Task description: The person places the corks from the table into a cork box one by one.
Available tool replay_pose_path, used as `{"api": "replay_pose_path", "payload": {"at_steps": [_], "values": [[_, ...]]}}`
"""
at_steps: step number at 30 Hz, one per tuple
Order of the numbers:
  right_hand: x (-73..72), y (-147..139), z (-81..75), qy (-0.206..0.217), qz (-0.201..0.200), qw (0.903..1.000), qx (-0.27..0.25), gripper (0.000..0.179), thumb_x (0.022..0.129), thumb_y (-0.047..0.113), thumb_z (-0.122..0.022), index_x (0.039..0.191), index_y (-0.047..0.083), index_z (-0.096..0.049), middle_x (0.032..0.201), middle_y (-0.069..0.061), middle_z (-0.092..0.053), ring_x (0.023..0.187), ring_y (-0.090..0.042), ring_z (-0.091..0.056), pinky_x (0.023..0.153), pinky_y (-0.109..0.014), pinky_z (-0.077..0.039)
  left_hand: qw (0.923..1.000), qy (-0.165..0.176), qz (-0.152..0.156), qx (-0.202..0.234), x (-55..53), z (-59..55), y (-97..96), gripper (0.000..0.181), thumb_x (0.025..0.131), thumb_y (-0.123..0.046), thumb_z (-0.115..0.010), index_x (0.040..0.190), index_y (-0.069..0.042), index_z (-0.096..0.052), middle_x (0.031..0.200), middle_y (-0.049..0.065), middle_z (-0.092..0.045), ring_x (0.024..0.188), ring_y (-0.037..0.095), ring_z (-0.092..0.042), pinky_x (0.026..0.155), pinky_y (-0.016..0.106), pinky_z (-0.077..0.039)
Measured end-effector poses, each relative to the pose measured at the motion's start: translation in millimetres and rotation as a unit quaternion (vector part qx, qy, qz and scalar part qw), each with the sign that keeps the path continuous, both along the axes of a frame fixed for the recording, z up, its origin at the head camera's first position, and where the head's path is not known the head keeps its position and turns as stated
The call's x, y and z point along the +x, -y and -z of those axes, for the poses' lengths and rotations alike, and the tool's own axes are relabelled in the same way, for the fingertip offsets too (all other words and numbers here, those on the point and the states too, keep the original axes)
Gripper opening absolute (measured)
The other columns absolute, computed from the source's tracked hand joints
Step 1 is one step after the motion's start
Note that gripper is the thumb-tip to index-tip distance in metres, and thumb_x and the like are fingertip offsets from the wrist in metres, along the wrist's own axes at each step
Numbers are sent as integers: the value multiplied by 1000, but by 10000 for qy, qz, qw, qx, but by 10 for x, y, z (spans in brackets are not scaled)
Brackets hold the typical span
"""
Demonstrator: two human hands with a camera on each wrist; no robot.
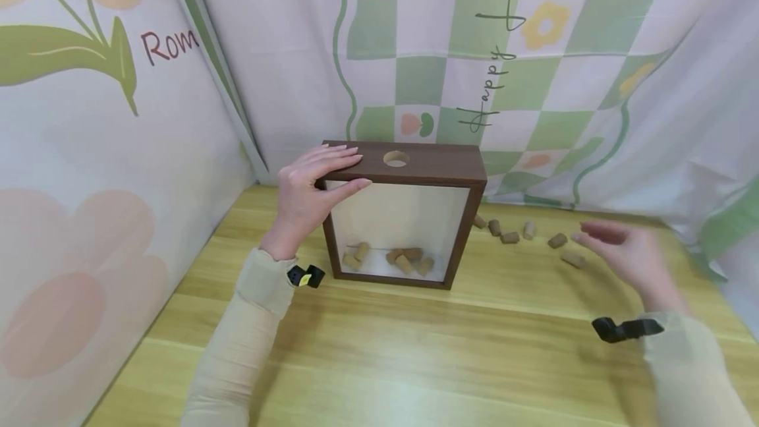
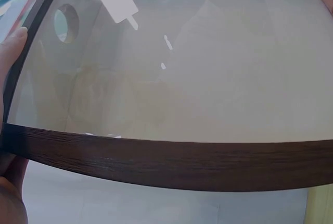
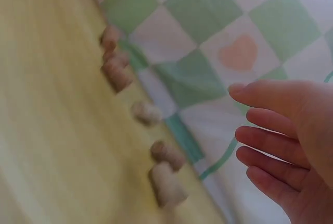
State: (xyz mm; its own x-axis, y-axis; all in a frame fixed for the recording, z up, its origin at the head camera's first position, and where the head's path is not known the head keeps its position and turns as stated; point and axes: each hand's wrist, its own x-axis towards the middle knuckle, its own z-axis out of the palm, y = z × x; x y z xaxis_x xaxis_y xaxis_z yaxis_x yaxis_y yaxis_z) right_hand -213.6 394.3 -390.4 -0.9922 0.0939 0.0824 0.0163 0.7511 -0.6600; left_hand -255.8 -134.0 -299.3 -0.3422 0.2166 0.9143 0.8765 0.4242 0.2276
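Note:
A dark brown shadow box (image 1: 439,163) with a clear front stands upright on the table, a round hole (image 2: 65,23) in its top. Several corks (image 1: 406,263) lie on its floor, seen through the pane. My left hand (image 1: 308,183) grips the box's upper left corner, fingers flat along the top and thumb over the front edge. To the right of the box, my right hand (image 1: 634,256) hovers with relaxed, spread fingers and nothing in them. Closest to it are two loose corks, a brown one (image 1: 557,240) and a paler one (image 1: 573,259).
Several other corks (image 3: 115,73) trail along the table's back edge beside the box. Behind hangs a green-and-white checked curtain (image 1: 468,78), meeting the table. A flowered cloth (image 1: 89,170) closes off the left side. Wooden tabletop (image 1: 415,348) stretches toward the front.

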Motion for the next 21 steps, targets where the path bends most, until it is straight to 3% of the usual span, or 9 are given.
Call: {"api": "replay_pose_path", "payload": {"at_steps": [3, 5, 7, 10, 13, 21], "values": [[42, -107, 151, 172, -170, 9997, 50, 69, 98, 52, -64, 142, 0, -56, 137, -26, -57, 121, -48, -53, 90, -62, -49, 10000, 12, 10, -33, 5, -7, 3, 40, 75, -20, -93, 111, -7, -80, 114, 5, -74, 112, 23, -68, 107, 38, -47], [65, -155, 236, 188, -207, 9995, 143, 66, 99, 51, -65, 141, 1, -58, 135, -26, -59, 118, -47, -56, 85, -51, -54, 10000, 20, 11, -37, 8, -11, 6, 40, 75, -20, -93, 110, -8, -81, 113, 5, -75, 112, 22, -68, 107, 38, -47], [86, -189, 308, 235, -229, 9993, 189, 66, 98, 51, -65, 140, 1, -59, 134, -27, -60, 117, -48, -56, 83, -50, -54, 10000, 13, 6, -50, 9, -13, 10, 39, 75, -20, -93, 110, -8, -81, 113, 5, -75, 112, 22, -68, 107, 38, -47], [106, -208, 396, 272, -261, 9992, 143, 67, 97, 51, -67, 139, -1, -59, 134, -28, -59, 119, -52, -53, 90, -62, -49, 10000, -3, -9, -76, 9, -16, 14, 39, 75, -21, -93, 110, -8, -81, 113, 5, -75, 112, 21, -68, 106, 38, -48], [118, -216, 463, 246, -349, 9991, 60, 66, 97, 47, -69, 139, -3, -58, 134, -31, -57, 124, -58, -46, 95, -76, -36, 10000, -13, -21, -90, 4, -13, 13, 39, 75, -20, -93, 110, -7, -81, 112, 6, -75, 111, 22, -69, 106, 38, -48], [111, -251, 575, -17, -260, 9996, 120, 59, 98, 42, -70, 135, -3, -62, 130, -31, -60, 122, -57, -48, 96, -76, -34, 9999, 40, 23, -95, -5, -3, 8, 39, 76, -21, -93, 111, -8, -80, 113, 5, -75, 113, 21, -68, 107, 38, -47]]}}
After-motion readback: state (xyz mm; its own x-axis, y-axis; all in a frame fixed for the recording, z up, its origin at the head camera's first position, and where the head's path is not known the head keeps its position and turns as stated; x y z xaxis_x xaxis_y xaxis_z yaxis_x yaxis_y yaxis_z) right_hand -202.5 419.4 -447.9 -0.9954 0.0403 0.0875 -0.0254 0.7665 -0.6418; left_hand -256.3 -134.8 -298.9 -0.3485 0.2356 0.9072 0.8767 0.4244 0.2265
